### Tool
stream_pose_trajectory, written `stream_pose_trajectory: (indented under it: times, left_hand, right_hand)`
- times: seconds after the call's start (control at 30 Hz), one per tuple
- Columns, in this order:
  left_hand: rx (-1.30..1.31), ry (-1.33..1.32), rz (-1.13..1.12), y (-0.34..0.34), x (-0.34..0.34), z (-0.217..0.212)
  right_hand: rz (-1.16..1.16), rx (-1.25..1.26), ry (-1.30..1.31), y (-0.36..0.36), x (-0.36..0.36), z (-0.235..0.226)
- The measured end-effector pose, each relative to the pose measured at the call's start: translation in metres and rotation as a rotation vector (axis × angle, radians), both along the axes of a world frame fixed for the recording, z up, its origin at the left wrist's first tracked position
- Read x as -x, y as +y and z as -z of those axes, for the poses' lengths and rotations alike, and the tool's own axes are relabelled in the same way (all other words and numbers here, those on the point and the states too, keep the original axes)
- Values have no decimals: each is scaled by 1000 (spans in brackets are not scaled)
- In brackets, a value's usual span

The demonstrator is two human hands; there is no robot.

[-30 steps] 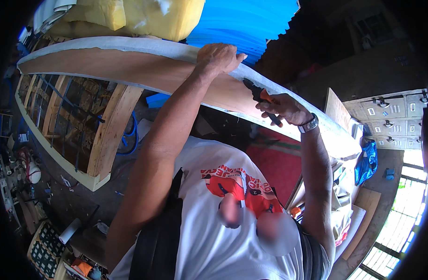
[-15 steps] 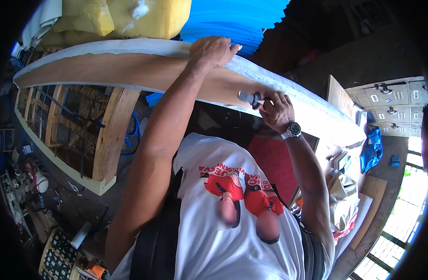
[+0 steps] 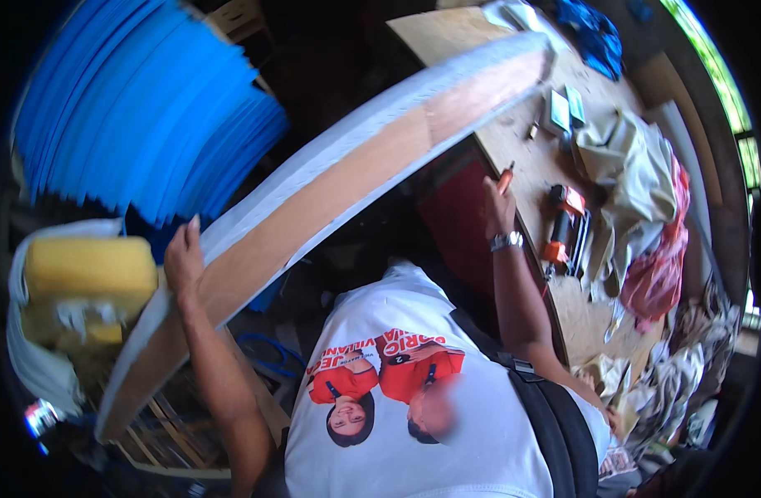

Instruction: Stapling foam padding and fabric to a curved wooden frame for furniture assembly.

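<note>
A long, curved wooden panel (image 3: 331, 195) with whitish covering along its edges slants from the lower left to the upper right. My left hand (image 3: 184, 259) is closed over its far edge near the left end. The panel's right end lies over a plywood workbench (image 3: 501, 145). My right hand (image 3: 498, 207), beside the bench's near edge, is closed around a small hand tool (image 3: 505, 178) with an orange part and a dark tip. Most of that tool is hidden in the fist. An orange and black staple gun (image 3: 565, 228) lies on the bench to the right of this hand.
Blue foam sheets (image 3: 148, 108) are stacked at the far left, with yellow foam (image 3: 90, 266) below them. Crumpled beige cloth (image 3: 625, 174) and pink cloth (image 3: 658, 266) lie on the bench. Part of a slatted wooden frame (image 3: 169, 427) shows beneath the panel's left end.
The view has turned right, bringing the bench into sight. The panel now slants upward to the right. My right hand has come away from the panel, still holding a tool; my left hand remains on its edge.
</note>
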State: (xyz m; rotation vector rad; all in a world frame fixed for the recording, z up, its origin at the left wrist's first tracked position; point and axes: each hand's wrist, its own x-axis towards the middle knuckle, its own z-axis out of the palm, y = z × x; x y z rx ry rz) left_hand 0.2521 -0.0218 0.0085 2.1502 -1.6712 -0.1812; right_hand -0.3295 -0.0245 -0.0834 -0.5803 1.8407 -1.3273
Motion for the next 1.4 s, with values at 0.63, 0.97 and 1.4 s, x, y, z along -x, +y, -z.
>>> stream_pose_trajectory:
  times: [0.63, 0.97, 1.4]
  left_hand:
    - [-459, 155, 273, 70, 19, -75]
    - [-479, 56, 581, 137, -101, -72]
    - [-312, -52, 816, 101, 34, -98]
  right_hand:
    - [-781, 18, -217, 80, -137, 14]
    - [-631, -94, -1003, 153, -369, 74]
    - [-98, 356, -855, 119, -310, 13]
